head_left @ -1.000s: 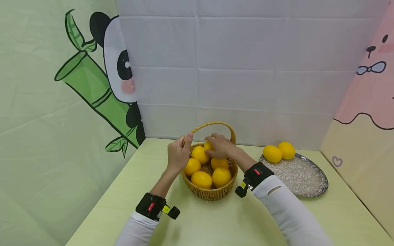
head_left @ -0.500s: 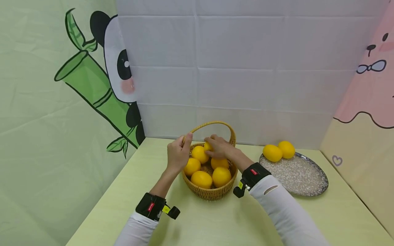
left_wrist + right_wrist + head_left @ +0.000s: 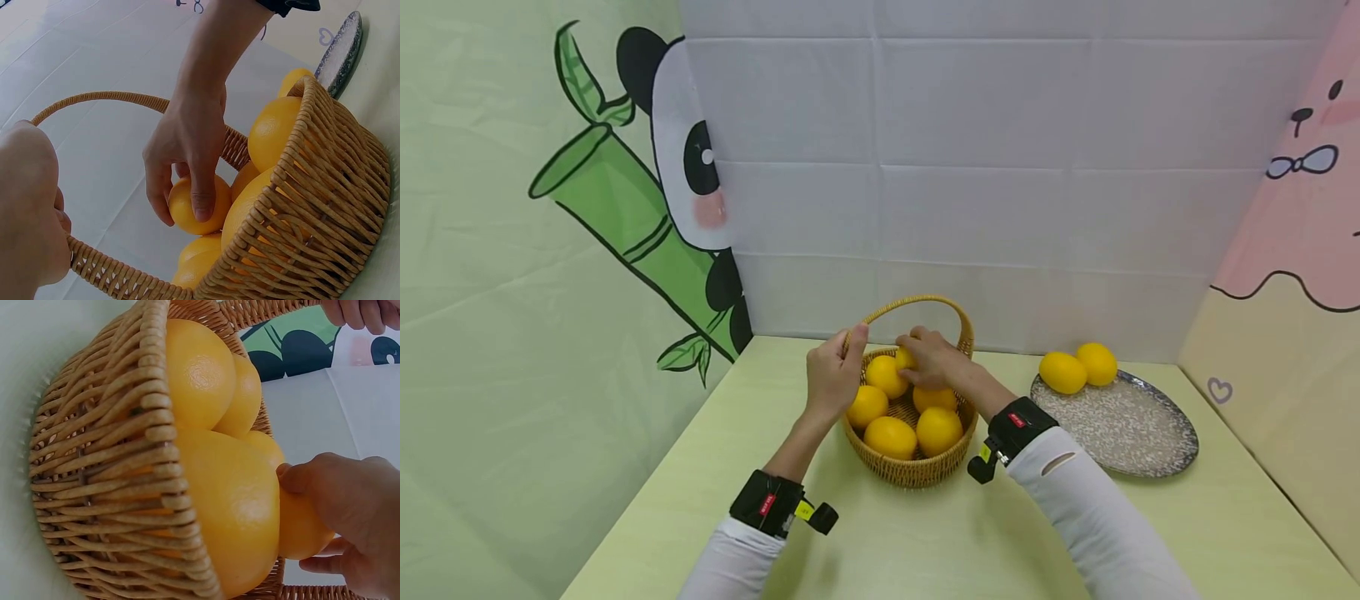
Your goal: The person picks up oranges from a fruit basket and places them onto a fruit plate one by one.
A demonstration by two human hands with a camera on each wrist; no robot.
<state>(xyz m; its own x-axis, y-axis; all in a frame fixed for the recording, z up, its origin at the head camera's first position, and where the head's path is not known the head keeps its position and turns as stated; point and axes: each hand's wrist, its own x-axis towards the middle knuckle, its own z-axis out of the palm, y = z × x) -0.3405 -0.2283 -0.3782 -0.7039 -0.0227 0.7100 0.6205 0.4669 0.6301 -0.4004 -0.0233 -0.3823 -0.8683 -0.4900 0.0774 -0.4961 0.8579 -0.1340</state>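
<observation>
In the head view a wicker basket [image 3: 912,475] with several oranges stands on the table. My left hand [image 3: 833,375] grips the left side of its arched handle [image 3: 925,299], fist wrapped round the cane. At the back of the basket, my right hand [image 3: 931,358] holds one orange [image 3: 183,209] between thumb and fingers. The left wrist view shows that orange at the far side, above other fruit, with the thumb across its front. A large orange [image 3: 231,512] fills the near part of the basket in the right wrist view and partly covers the held one.
Right of the basket lies a speckled oval plate [image 3: 1120,425] with a dark rim. Two oranges, one of them here [image 3: 1063,372], sit at its far left edge. Behind the table [image 3: 887,542] hangs a pale cloth wall [image 3: 970,208]; printed cloths flank both sides.
The right hand has shifted very slightly left and its fingers have closed further round the orange at the back. The left hand and the basket have stayed in place.
</observation>
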